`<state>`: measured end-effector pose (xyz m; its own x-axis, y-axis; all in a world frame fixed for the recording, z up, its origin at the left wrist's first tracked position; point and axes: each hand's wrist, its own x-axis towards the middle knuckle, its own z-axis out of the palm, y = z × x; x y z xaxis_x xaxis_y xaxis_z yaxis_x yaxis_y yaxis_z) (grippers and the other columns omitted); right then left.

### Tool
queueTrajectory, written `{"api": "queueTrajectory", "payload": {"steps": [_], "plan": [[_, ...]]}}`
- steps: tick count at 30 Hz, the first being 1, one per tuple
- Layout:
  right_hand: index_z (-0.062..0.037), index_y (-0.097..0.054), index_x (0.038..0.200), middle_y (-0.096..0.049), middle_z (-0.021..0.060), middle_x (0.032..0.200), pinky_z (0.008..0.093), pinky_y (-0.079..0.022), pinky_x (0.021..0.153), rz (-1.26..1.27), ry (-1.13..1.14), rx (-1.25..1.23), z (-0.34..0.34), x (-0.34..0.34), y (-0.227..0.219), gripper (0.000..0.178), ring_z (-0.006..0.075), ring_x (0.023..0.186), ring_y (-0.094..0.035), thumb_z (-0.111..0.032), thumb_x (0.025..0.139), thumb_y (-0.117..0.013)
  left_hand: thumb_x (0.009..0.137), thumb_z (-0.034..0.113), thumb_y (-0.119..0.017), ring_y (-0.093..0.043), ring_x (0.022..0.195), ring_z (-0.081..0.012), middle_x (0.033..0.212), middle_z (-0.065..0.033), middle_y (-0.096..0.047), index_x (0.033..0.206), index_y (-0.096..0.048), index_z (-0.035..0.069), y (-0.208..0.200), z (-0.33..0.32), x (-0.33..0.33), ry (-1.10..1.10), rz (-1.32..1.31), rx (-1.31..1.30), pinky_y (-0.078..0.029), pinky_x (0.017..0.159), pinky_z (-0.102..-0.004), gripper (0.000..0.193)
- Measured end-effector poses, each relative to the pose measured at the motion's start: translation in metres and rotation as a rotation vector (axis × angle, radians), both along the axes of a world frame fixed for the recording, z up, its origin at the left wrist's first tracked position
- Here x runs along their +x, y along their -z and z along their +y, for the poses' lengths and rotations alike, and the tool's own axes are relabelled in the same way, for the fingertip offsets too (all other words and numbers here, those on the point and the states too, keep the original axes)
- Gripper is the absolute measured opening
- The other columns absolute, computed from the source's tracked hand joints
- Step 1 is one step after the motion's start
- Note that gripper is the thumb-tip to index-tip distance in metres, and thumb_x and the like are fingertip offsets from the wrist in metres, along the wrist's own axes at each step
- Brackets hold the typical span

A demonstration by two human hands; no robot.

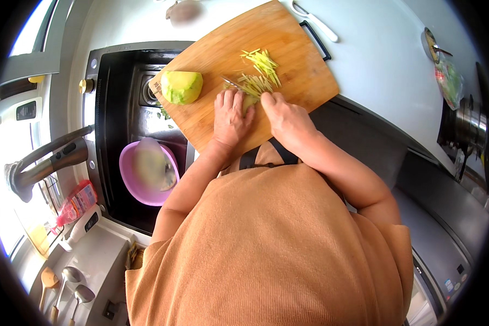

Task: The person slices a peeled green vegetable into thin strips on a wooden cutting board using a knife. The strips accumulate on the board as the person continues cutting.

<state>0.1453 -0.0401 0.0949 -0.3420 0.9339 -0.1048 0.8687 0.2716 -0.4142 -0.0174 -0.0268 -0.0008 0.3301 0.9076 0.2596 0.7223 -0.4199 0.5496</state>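
Fingers (279, 100) of the right hand (290, 119) clasp a knife (231, 82), left fingers (229, 100) hold slices (249, 102); a pink bottle (78, 202) is labelled.

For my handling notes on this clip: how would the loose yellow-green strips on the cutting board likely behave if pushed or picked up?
The strips look thin, so each is probably light and could bend or snap. They lie loosely crisscrossed, so a push would likely scatter them.
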Motion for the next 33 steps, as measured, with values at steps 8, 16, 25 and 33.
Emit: {"api": "queueTrajectory", "payload": {"steps": [8,16,25,33], "plan": [[-0.0020,-0.045,0.099,-0.059,0.0191,0.084,0.0428,-0.056,0.060,0.039,-0.010,0.018,0.007,0.014,0.004,0.019,0.0360,0.072,-0.066,0.001,0.082,-0.054,0.074,0.014,-0.070,-0.049,0.106,-0.0374,0.111,-0.0192,-0.054,0.112,-0.055,-0.002,-0.011,-0.006,0.003,-0.007,0.057,0.048,-0.040,0.092,-0.0447,0.044],[-0.0014,-0.045,0.102,-0.060,0.0190,0.086,0.0428,-0.055,0.063,-0.041,0.077,0.119,0.037,0.054,0.007,0.021,0.0373,0.075,-0.065,0.002,0.083,-0.052,0.076,0.012,-0.070,-0.049,0.107,-0.0381,0.113,-0.0197,-0.053,0.114,-0.054,-0.003,-0.009,-0.008,0.007,-0.031,0.049,0.060,-0.040,0.094,-0.0450,0.044],[0.0008,-0.044,0.105,-0.056,0.0179,0.086,0.0401,-0.056,0.058,0.030,-0.106,-0.021,-0.003,0.034,-0.018,0.026,0.0337,0.068,-0.065,0.004,0.080,-0.054,0.076,0.014,-0.069,-0.048,0.107,-0.0384,0.114,-0.0199,-0.052,0.114,-0.054,-0.002,-0.008,-0.013,0.005,-0.078,0.005,0.012,-0.040,0.093,-0.0458,0.044],[0.0007,-0.044,0.107,-0.055,0.0174,0.088,0.0373,-0.056,0.055,0.001,-0.114,-0.008,-0.011,0.036,-0.012,0.028,0.0315,0.067,-0.066,0.002,0.081,-0.054,0.076,0.017,-0.069,-0.047,0.111,-0.0380,0.117,-0.0194,-0.051,0.112,-0.055,0.000,-0.006,-0.011,0.006,-0.076,0.063,-0.013,-0.039,0.093,-0.0464,0.043]]}}
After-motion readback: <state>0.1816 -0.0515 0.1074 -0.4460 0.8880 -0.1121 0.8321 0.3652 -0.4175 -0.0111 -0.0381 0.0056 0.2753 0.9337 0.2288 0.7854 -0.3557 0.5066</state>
